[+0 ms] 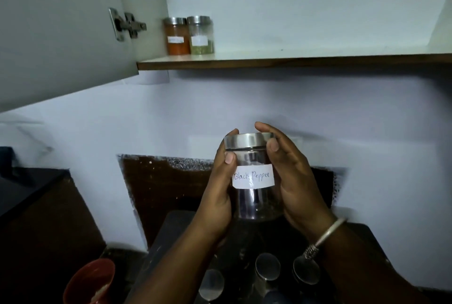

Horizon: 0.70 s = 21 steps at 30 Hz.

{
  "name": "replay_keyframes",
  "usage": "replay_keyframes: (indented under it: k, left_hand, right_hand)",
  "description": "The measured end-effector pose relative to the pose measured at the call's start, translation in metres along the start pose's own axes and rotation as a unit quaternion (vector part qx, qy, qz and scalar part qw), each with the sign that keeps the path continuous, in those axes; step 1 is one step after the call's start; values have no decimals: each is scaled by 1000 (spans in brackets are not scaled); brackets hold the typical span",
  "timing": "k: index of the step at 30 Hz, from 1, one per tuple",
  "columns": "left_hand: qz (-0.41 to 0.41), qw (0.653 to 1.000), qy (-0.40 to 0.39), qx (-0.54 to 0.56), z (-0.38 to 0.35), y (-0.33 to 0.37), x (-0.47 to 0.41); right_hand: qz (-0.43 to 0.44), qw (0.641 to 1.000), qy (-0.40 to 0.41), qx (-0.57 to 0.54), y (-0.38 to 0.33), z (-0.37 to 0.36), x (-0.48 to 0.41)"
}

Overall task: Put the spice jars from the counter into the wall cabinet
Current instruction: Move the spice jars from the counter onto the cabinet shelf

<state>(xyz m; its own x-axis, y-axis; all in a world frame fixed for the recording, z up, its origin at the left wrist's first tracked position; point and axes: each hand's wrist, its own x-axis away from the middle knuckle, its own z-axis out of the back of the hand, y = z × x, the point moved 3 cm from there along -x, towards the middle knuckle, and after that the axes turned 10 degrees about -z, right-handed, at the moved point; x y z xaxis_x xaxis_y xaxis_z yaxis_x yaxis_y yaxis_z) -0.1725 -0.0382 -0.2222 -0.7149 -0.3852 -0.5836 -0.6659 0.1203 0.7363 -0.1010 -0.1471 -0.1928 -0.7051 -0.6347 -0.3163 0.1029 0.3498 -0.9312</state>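
we held the black pepper jar (253, 176) between left hand (217, 198) and right hand (296, 181), fingers (266, 130) curled round it, mid-carry; next it likely needed raising onto the cabinet shelf (293, 60).

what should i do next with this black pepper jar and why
Probably lift the black pepper jar up to the cabinet shelf and set it just right of the greenish jar, which stands beside the orange jar at the shelf's left end. The left hand and right hand grip it below shelf level, and the shelf to the right looks free.
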Motion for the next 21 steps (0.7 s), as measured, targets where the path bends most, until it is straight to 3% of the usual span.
replay_keyframes:
  k: [3, 7, 11, 15, 17, 20, 21]
  left_hand:
    - [-15, 1000, -8, -10, -7, 19, -27]
    - [-89, 994, -14, -70, -16, 55, -87]
    - [-148, 980, -30, -129, -23, 93, -168]
    - [-137, 942, 3, -308, 10, 110, -264]
    - [-109, 875, 50, -468, 44, 105, -298]
    - [1, 692, -28, -721, 88, 81, -328]
    - [36, 654, -54, -754, 97, 74, -333]
  right_hand:
    - [46, 988, -5, 146, -28, 5, -9]
    - [123, 917, 8, 378, -81, -1, -32]
    - [162, 902, -8, 401, -139, -13, -97]
    - [172, 864, 30, 472, -170, -22, -198]
    - [158, 850, 48, 500, -167, -26, -253]
    - [94, 846, 69, 521, -145, -27, -334]
    - [69, 850, 74, 517, -135, -26, -356]
